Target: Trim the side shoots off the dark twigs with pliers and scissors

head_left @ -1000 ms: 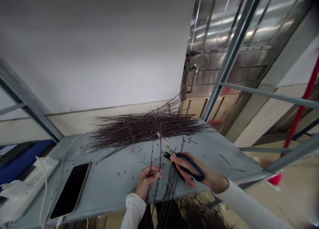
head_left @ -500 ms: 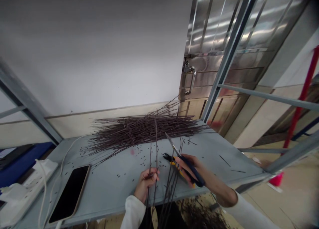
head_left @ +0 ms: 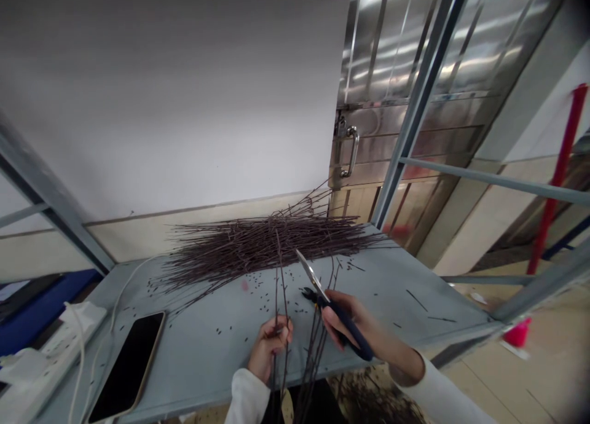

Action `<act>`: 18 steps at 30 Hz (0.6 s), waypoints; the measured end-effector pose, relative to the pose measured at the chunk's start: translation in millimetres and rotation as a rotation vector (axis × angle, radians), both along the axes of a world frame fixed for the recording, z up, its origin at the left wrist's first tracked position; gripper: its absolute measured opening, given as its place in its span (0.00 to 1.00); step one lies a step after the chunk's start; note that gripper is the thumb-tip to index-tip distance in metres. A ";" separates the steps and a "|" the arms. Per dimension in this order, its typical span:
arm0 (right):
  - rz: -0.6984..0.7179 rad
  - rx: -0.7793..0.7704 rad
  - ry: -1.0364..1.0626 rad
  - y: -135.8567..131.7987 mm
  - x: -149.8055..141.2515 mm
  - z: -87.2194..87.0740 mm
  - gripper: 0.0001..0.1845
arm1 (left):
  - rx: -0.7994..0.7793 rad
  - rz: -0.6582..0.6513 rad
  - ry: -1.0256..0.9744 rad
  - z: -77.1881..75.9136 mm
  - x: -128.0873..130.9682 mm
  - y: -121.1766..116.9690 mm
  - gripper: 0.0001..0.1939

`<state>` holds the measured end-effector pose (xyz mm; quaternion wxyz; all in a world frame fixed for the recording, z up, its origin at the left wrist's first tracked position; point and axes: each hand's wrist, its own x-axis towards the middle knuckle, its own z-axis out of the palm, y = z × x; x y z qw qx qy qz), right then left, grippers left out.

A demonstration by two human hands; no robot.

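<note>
My left hand (head_left: 268,345) is closed on a couple of thin dark twigs (head_left: 279,289) that stand upright from below the table edge. My right hand (head_left: 354,329) grips dark-handled scissors (head_left: 322,301), blades pointing up and left, just right of those twigs. More upright twigs (head_left: 318,344) rise between my two hands. A big pile of cut dark twigs (head_left: 262,243) lies across the back of the grey table (head_left: 207,332).
A black phone (head_left: 126,365) lies on the table at the front left, with a white power strip (head_left: 50,344) and cable beside it. Small dark clippings dot the tabletop. A metal rack frame (head_left: 410,123) and a steel door (head_left: 369,135) stand behind right.
My left hand has slid slightly down the twigs. The scissors have tilted and moved a little left, closer to the held twigs. The camera view has shifted slightly upward.
</note>
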<state>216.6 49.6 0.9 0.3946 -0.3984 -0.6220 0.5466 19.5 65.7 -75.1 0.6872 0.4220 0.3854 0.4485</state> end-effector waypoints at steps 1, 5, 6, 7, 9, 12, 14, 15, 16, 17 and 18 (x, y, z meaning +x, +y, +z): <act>-0.007 0.010 0.025 1.3 -2.1 -1.2 0.25 | -0.001 -0.001 -0.001 0.2 0.0 0.3 0.19; -0.002 0.085 0.057 3.7 -5.8 -5.8 0.27 | 0.001 0.005 -0.004 0.5 0.0 0.3 0.18; -0.010 0.126 0.034 3.1 -5.6 -6.7 0.27 | 0.002 0.005 -0.005 0.3 -0.1 0.1 0.18; -0.022 0.168 0.006 2.1 -5.2 -7.5 0.26 | 0.002 0.004 -0.006 -0.1 -0.1 -0.1 0.18; -0.039 0.215 -0.041 -0.3 -4.3 -8.1 0.25 | 0.000 0.002 -0.007 -1.3 -0.4 -0.2 0.18; -0.020 0.166 -0.081 -3.1 -4.6 -6.0 0.24 | -0.007 0.000 -0.011 -4.1 -1.2 0.4 0.18; 0.004 0.117 -0.096 -3.5 -6.3 -2.4 0.24 | -0.010 -0.007 -0.014 -5.7 -1.6 1.0 0.19; 0.017 0.094 -0.096 -3.3 -7.6 0.0 0.24 | -0.012 -0.013 -0.014 -6.1 -1.7 1.3 0.19; 0.036 0.073 -0.092 -2.8 -9.1 2.5 0.24 | -0.014 -0.019 -0.015 -6.3 -1.8 1.5 0.19; 0.055 0.054 -0.087 -2.0 -10.8 5.1 0.24 | -0.015 -0.025 -0.015 -6.2 -1.8 1.5 0.19; 0.073 0.036 -0.088 -1.1 -12.7 7.4 0.25 | -0.014 -0.028 -0.015 -5.8 -1.7 1.4 0.19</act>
